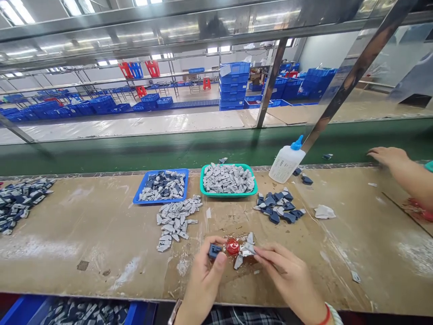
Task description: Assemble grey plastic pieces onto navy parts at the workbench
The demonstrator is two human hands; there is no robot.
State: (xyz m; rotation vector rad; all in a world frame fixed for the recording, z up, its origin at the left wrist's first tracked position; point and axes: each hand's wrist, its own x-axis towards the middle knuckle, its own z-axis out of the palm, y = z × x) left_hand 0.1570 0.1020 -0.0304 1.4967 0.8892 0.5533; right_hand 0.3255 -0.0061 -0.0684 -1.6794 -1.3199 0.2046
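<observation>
My left hand (205, 271) grips a small dark blue plastic part (214, 251) between thumb and fingers. Just right of it, a small round red dish (232, 246) sits on the table, with something glossy in it. My right hand (287, 273) pinches a light grey plastic piece (249, 248) beside that dish. Another grey piece (238, 261) lies close below. Farther up the table are a green tray (230, 195) full of grey pieces and a blue tray (138, 198) of mixed grey and dark pieces. Loose grey pieces (174, 221) are heaped below the blue tray.
A white bottle with a blue nozzle (287, 163) stands near the green conveyor belt (152, 153). Dark and grey parts (280, 205) form a pile at right. Another person's hand (389, 155) reaches over the belt. A blue bin (135, 312) of parts sits below the front edge.
</observation>
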